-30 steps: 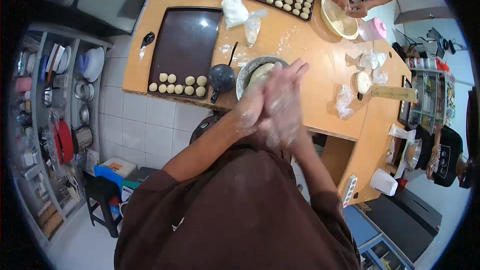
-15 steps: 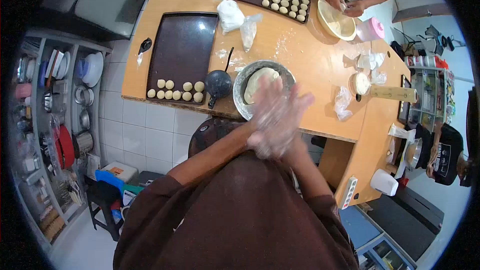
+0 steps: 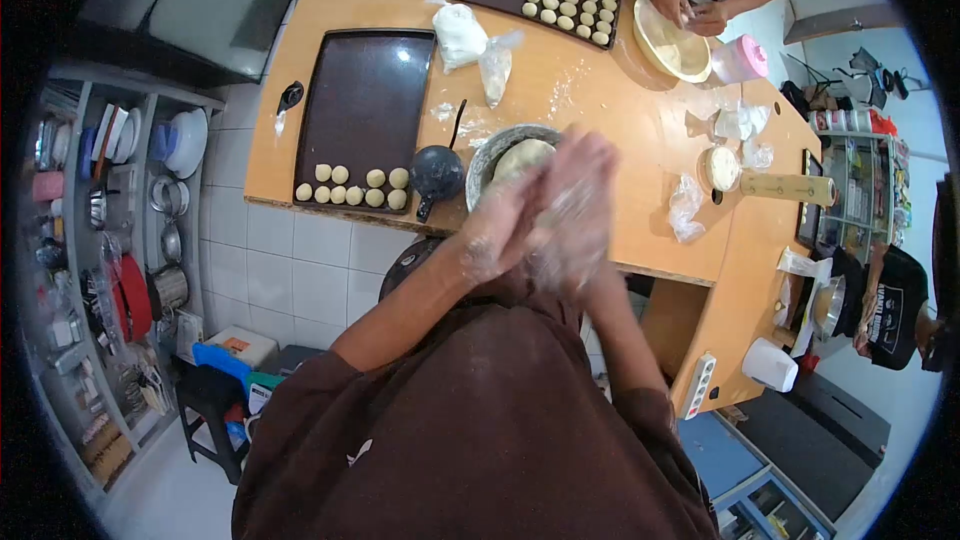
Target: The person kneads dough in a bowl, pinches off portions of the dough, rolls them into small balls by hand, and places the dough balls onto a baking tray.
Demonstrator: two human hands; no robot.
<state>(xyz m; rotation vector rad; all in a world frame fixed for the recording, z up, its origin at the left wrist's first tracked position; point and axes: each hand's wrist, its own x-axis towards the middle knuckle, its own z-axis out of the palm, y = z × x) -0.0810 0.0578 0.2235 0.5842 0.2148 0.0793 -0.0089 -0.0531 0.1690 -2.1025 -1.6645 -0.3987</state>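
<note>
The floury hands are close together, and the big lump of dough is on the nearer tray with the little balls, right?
Not quite: the head view shows the big lump of dough in the grey bowl, not on the nearer tray with the little balls. The floury left hand and right hand are close together.

We wear a loose, dark brown top [image 3: 480, 430], its cloth plain and softly creased. A small white mark [image 3: 360, 452] stands out on the front, too small for us to make out. Our left sleeve [image 3: 312, 410] and right sleeve [image 3: 652, 435] share the same brown and end near the elbows, leaving our forearms [image 3: 405, 310] bare. White, powdery smears streak our left hand [image 3: 508, 218] and our right hand [image 3: 575, 220], whose outlines are partly blurred.
</note>
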